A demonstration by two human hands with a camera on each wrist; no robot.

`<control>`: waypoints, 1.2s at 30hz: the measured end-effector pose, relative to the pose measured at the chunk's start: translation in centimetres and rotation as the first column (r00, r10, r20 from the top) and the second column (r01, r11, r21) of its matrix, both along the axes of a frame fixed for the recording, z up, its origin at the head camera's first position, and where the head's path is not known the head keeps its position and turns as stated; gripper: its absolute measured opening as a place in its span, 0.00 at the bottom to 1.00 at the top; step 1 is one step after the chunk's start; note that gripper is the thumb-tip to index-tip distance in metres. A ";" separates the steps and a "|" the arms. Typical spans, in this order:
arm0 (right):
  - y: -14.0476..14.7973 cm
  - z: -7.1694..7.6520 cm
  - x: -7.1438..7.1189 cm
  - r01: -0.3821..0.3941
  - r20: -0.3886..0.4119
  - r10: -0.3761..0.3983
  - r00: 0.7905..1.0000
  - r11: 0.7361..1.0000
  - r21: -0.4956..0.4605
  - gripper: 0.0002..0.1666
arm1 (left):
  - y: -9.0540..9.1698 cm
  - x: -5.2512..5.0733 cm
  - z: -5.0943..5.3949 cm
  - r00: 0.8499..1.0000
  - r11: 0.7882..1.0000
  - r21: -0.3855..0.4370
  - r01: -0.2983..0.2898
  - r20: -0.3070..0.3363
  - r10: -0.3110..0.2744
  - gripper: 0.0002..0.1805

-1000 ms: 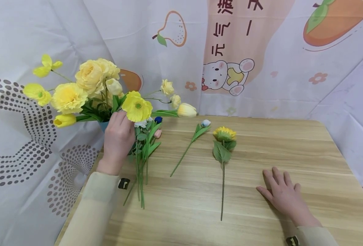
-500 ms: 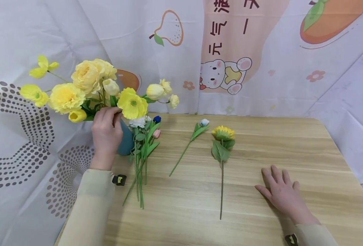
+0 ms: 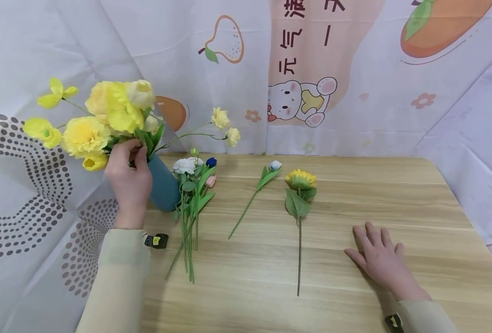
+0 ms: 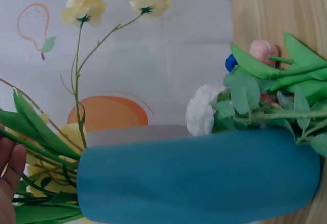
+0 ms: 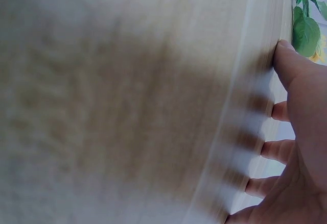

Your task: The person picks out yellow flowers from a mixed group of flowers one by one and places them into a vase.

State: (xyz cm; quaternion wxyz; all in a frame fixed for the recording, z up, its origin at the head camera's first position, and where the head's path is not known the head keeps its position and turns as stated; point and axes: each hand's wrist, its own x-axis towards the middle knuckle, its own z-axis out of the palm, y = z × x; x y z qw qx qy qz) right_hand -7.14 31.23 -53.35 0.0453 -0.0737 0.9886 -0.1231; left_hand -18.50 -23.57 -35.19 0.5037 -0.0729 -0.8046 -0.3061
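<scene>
My left hand [image 3: 129, 179] is at the mouth of a blue vase [image 3: 163, 185], its thumb and finger pinching green flower stems just above the rim. Yellow and cream artificial flowers fill the vase, among them a bright yellow poppy [image 3: 122, 108] and a ruffled yellow bloom [image 3: 85, 135]. In the left wrist view, green stems [image 4: 38, 150] run from the fingers into the vase [image 4: 194, 175]; most of the hand is cut off there. My right hand [image 3: 383, 259] rests palm down on the wooden table, fingers spread, holding nothing.
Beside the vase lies a bunch with a white flower [image 3: 184, 165], a blue bud [image 3: 211, 162] and a pink bud [image 3: 210, 181]. A pale blue tulip [image 3: 275, 165] and a sunflower [image 3: 301, 179] lie mid-table [image 3: 246, 277]. A printed curtain [image 3: 237, 92] hangs behind.
My left hand has moved left along the vase mouth. The bright yellow poppy and a cream tulip have swung left and up with it, uncovering more of the vase. The right hand stays put.
</scene>
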 end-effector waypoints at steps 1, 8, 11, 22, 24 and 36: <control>0.0 0.0 0.0 0.000 0.002 0.000 1.000 1.000 0.001 0.44 | 0.0 0.0 0.0 1.000 1.000 0.001 -0.002 0.008 0.002 0.09; 0.0 -0.1 0.0 0.001 0.000 -0.001 1.000 1.000 0.003 0.45 | 0.0 -0.1 -0.3 0.998 0.999 -0.017 -0.031 0.060 0.032 0.08; 0.0 -0.2 0.0 0.002 0.004 -0.002 1.000 1.000 0.002 0.45 | -0.3 -0.2 -0.5 0.996 0.999 0.023 -0.044 0.077 0.042 0.09; 0.0 -0.5 0.0 0.009 -0.010 -0.009 1.000 1.000 -0.013 0.45 | -0.9 0.3 -1.1 0.999 0.996 0.078 -0.032 0.032 0.030 0.10; 0.0 -0.5 0.0 0.010 -0.009 -0.010 1.000 1.000 -0.012 0.45 | -1.1 0.3 -1.3 0.999 0.999 0.018 -0.046 0.024 0.045 0.09; 0.0 -0.3 0.0 0.010 0.004 -0.010 1.000 1.000 -0.010 0.46 | -1.8 0.2 -2.5 0.966 0.971 -0.198 -0.135 0.191 0.173 0.06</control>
